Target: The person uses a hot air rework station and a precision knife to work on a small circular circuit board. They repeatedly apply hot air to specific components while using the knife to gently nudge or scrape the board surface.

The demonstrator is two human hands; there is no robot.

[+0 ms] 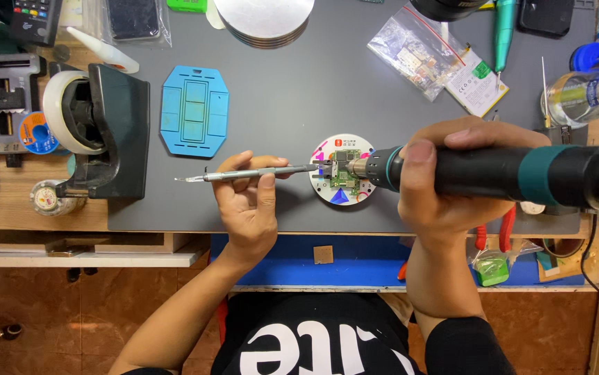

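Head camera is showing the left hand [247, 201] pinching thin tweezers [258, 173] and the right hand [452, 184] gripping a heat gun [494, 173], both meeting over the small circuit board [344, 173] on the round holder [342, 179], which looks light, stiff, fragile, best held by its edges.

You are seated at a pale wooden worktop [7, 208] whose middle is covered by a large dark grey mat [278, 90]. Along its front edge, just below the mat, runs a bright blue strip [355, 260], and to your left a shallow wooden ledge [77, 250] sticks out under the worktop's edge. Beneath you lies a floor of reddish-brown glossy tiles [70, 312] (the same tiles show again at your right). Light falls evenly from above and gives the grey mat a soft sheen near its far edge.
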